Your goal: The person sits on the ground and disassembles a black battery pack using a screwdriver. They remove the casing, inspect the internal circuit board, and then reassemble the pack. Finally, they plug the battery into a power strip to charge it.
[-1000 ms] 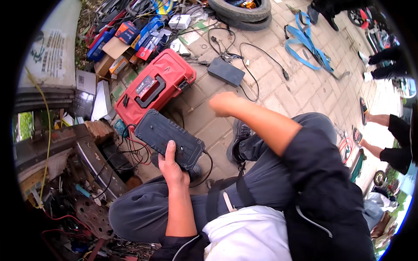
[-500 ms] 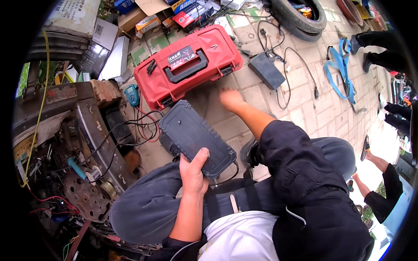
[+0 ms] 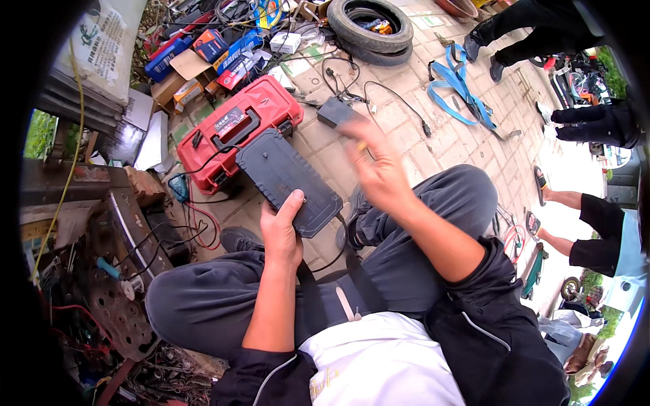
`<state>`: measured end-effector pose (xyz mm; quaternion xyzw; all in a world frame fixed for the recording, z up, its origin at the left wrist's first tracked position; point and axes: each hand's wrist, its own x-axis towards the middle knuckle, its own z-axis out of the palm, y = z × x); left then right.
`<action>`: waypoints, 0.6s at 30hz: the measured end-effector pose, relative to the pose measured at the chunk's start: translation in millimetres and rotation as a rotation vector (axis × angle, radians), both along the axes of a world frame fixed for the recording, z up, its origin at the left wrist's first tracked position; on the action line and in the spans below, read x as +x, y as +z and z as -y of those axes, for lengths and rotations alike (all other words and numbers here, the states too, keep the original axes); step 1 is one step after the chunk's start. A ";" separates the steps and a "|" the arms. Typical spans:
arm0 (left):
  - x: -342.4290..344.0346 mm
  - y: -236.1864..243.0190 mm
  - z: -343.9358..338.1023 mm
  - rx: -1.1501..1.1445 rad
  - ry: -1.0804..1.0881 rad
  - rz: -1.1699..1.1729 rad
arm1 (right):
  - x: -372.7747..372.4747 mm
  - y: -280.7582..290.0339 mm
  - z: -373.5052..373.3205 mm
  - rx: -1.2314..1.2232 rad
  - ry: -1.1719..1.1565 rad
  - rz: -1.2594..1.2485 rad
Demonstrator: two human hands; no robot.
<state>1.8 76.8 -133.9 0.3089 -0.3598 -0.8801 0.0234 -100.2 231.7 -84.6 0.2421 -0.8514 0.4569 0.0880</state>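
Note:
My left hand (image 3: 281, 230) grips the lower edge of a black ribbed plastic box (image 3: 284, 176) with cables running from it. My right hand (image 3: 376, 169) is raised just right of the box, its fingers smeared by motion; something small and yellow shows at them, too blurred to name. A red toolbox (image 3: 264, 105) with a black handle lies behind the black box. A teal meter (image 3: 179, 187) with leads sits at its left. A black power brick (image 3: 332, 113) with cords lies on the paving beyond my right hand.
Boxes and cables (image 3: 210, 51) heap at the back; stacked tires (image 3: 370, 47) and blue straps (image 3: 460, 88) lie to their right. Rusty metal parts (image 3: 115, 314) crowd my left side. Other people's legs (image 3: 589, 223) are along the right, on the paved ground (image 3: 420, 155).
The black box in my left hand has risen higher in view. My right hand, which was down by the red toolbox, is now raised beside the black box.

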 end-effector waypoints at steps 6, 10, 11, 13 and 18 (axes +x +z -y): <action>15.2 8.4 5.8 -0.027 -0.004 -0.041 | 36.7 20.0 9.8 -0.386 0.093 0.240; 24.7 10.5 9.2 -0.028 0.009 -0.099 | 54.5 32.0 11.2 -0.095 0.273 0.145; 25.2 11.1 9.1 -0.037 0.002 -0.117 | 57.8 29.6 19.4 -0.045 0.280 -0.014; 26.1 11.4 7.6 -0.055 0.014 -0.128 | 60.9 23.9 22.3 0.057 0.320 -0.018; 29.6 13.4 9.4 -0.100 0.035 -0.156 | 58.4 1.4 25.8 0.173 0.391 -0.117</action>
